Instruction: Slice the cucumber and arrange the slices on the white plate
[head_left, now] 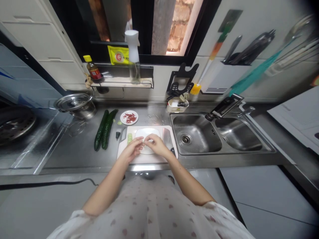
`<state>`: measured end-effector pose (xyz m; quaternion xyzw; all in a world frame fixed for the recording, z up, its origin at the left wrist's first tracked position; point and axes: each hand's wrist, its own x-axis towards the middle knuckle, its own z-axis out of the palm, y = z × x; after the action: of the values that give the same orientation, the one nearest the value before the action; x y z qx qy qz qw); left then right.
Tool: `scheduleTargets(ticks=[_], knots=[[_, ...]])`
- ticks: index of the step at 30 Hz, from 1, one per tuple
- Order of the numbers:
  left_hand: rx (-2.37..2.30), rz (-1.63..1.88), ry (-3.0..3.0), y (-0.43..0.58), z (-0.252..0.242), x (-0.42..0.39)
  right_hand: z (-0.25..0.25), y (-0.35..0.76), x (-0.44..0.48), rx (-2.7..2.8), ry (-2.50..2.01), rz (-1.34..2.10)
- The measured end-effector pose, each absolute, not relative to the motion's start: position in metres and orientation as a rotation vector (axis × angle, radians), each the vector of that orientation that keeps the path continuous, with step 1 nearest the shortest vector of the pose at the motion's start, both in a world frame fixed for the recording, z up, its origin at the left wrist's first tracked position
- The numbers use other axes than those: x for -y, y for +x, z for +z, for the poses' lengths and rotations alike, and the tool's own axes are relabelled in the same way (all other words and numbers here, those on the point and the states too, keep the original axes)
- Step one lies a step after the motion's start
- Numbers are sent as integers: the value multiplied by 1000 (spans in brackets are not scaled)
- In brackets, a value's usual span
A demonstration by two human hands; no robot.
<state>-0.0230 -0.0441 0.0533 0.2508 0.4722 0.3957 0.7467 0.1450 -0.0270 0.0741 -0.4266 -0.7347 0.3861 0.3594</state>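
Observation:
Over a white plate (149, 131) on a pale cutting board (154, 160), my left hand (132, 149) and my right hand (157, 145) meet at the fingertips. The fingers of both are bent and pinched together. Anything between them is too small to name. Green cucumber slices (130, 138) lie in a row on the board beside my left hand. A knife (167, 137) rests at the board's right side, near my right wrist, its black handle toward me. Left of the board is a small dark green cucumber end (117, 135).
Two whole cucumbers (106, 129) lie to the left, near a small white plate (123, 117) of chopped reddish pieces. A lidded steel pot (84, 109) stands behind them. The double sink (196, 132) is on the right, its faucet (224, 107) behind. Bottles stand on the wall shelf (119, 81).

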Motion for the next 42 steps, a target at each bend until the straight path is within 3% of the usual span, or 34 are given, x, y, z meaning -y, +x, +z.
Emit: scheduleTargets(ticks=[22, 32, 42], knots=[[-1247, 1117, 1083, -19, 43, 28, 50, 148, 18, 1790, -1265, 1032], [-1397, 1001, 1244, -12, -2, -10, -2, 150, -8, 1903, -1562, 984], [-1620, 746, 1596, -8, -30, -47, -10, 143, -35, 2121, -1978, 798]])
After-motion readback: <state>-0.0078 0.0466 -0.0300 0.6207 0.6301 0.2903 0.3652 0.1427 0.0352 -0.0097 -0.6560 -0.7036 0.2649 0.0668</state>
